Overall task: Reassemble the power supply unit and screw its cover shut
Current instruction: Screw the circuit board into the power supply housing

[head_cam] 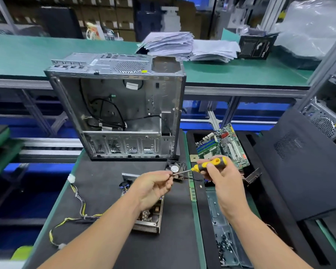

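The open power supply unit (150,220) lies on the black mat, largely hidden under my left forearm, with its yellow and black cable bundle (80,208) trailing left. My right hand (221,177) grips a yellow and black screwdriver (211,164) above the mat. My left hand (153,185) pinches at the tip of the screwdriver's shaft; whether a screw sits there is too small to tell. A small black fan (175,168) rests on the mat just behind the hands.
An empty computer case (120,105) stands upright behind the mat. To the right lie a green motherboard (223,144), a black side panel (299,167), a metal tray (217,210) and several loose dark screws (224,247). Paper stacks (169,43) sit on the far bench.
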